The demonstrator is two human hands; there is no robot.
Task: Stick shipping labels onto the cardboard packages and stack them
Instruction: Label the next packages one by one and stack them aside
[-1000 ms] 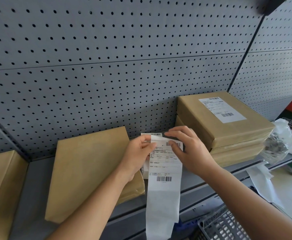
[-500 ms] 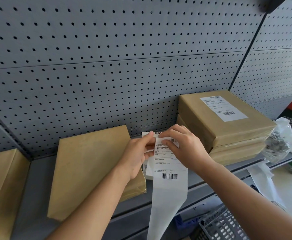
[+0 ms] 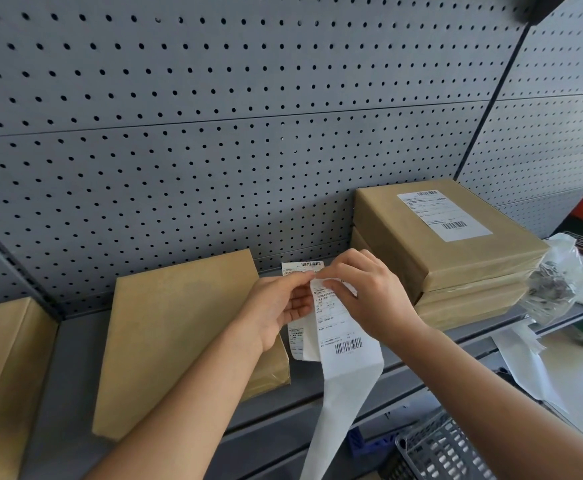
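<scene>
Grey shelf (image 3: 65, 375) holds the bare package (image 3: 179, 334) beside my left hand (image 3: 279, 306) and right hand (image 3: 369, 296), both hands pinching the label (image 3: 338, 327) at its top; peeled unevenly, I judge it could tear or fold onto itself.

Grey pegboard wall (image 3: 213, 133) behind grey metal shelf (image 3: 71, 358), daylit.

Head-worn camera looks forward and down, close over the shelf (image 3: 317, 407).
</scene>
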